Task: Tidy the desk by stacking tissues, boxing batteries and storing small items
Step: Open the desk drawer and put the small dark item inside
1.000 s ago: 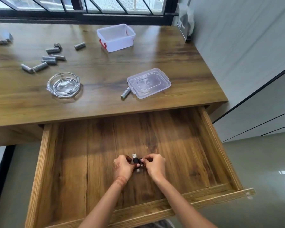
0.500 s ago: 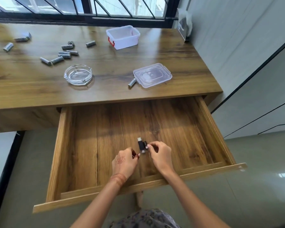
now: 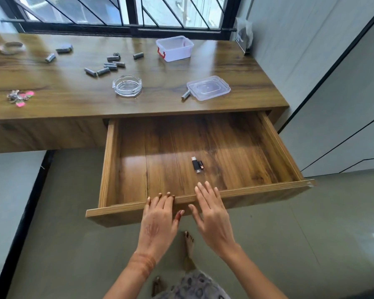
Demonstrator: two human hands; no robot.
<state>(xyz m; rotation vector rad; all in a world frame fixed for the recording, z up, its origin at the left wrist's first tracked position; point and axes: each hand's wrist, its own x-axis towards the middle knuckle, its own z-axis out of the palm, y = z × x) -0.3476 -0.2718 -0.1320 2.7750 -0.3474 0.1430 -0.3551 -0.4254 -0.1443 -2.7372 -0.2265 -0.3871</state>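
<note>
The left hand (image 3: 159, 221) and right hand (image 3: 212, 214) have drawn back, flat and empty, to the front edge of the drawer (image 3: 257, 192), leaving the USB sticks (image 3: 197, 164) inside near it; an even push should shut it straight.

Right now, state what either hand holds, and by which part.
Nothing. Left hand touches the wooden drawer's front rim; right hand open; small black USB stick lies free.
</note>
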